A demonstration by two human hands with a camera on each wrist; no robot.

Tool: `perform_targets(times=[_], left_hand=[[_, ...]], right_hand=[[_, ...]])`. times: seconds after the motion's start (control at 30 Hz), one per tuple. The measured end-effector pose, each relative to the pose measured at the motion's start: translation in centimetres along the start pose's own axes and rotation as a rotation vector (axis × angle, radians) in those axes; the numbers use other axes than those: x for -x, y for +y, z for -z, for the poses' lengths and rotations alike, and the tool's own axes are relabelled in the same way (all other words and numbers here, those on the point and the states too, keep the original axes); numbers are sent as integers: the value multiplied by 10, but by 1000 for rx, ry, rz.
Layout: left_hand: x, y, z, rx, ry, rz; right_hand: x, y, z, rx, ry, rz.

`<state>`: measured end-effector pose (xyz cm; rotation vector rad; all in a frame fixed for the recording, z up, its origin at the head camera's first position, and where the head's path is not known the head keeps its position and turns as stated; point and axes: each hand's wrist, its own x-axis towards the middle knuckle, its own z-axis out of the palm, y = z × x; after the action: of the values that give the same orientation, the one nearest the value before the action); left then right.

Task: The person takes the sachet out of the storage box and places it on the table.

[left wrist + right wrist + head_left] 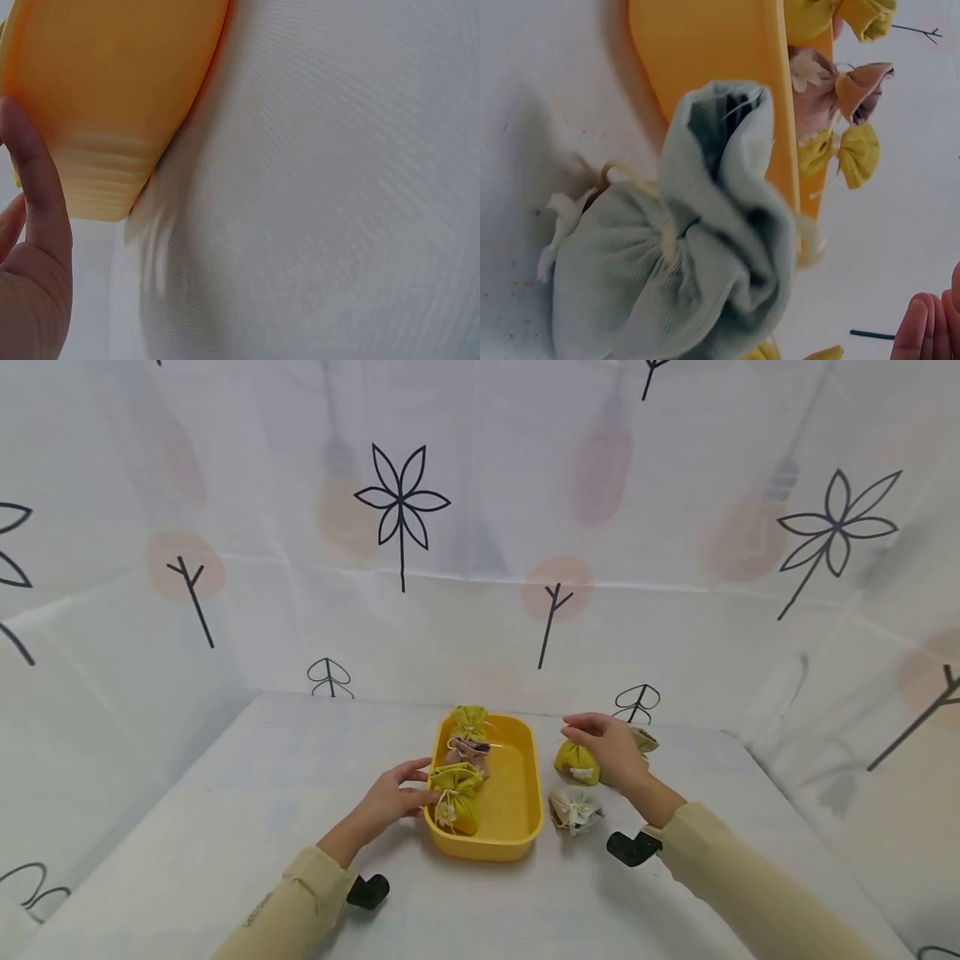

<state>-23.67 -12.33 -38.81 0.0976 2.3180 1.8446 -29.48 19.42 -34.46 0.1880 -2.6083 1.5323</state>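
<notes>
At the left rim of a yellow plastic basin (486, 850), my left hand (386, 802) rests its fingers and thumb, which reach out fairly straight. Inside along that wall lie a front yellow-green drawstring pouch (463, 810), a mauve pouch (474, 756) and a rear yellow-green pouch (470, 720). To the right of the basin, my right hand (607, 747) hovers with loosely bent fingers over another yellow-green pouch (577, 762) bearing a white flower. Nothing shows between those fingers (919, 322). Nearer me sits a pale grey-green pouch (697, 255), tied with a cream cord.
An olive-beige pouch (643, 741) stands partly hidden behind my right hand. The white table (360, 935) ends at a patterned white cloth backdrop (480, 627) at the back and sides. Black wrist mounts (633, 849) stick out below both forearms.
</notes>
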Motion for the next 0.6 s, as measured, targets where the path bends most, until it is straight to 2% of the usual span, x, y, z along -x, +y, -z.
perform_targets(times=[0.17, 0.37, 0.6], left_hand=[[-5, -4, 1, 0, 3, 16], [-25, -28, 2, -3, 17, 23], [-28, -32, 1, 3, 26, 18]], right_hand=[[-2, -7, -10, -13, -10, -3], [-2, -15, -20, -49, -29, 11], [-3, -27, -30, -43, -72, -3]])
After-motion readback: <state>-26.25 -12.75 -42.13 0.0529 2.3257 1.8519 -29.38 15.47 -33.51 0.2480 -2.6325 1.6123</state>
